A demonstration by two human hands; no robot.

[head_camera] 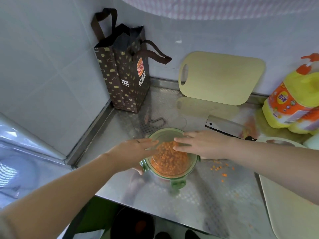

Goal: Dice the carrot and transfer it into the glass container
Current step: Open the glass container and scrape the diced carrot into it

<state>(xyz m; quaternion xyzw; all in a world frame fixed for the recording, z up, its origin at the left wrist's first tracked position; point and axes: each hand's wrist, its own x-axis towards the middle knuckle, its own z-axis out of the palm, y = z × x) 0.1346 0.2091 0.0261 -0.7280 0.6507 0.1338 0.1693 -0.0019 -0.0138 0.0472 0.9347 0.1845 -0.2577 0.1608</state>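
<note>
Glass container: stands upright on the steel counter, near its front edge; green rim, green clasp on the near side; no lid on it.
Diced carrot: lies inside the container as a heap of small orange cubes; a few stray carrot bits lie on the counter just right of the container.
Left hand: released; fingers straight, laid flat across the left part of the rim; the thumb tip shows low against the container wall; whether it presses the wall cannot be told.
Right hand: released; fingers straight, reaching over the right part of the rim, fingertips above the carrot heap; it grasps nothing.
Cleaver: lies flat on the counter behind the right hand; the wrist hides part of its handle.
Cutting board: leans against the back wall; a second board lies flat at the right edge.
Paper bag: stands upright in the corner; a yellow bottle stands at the far right.
</note>
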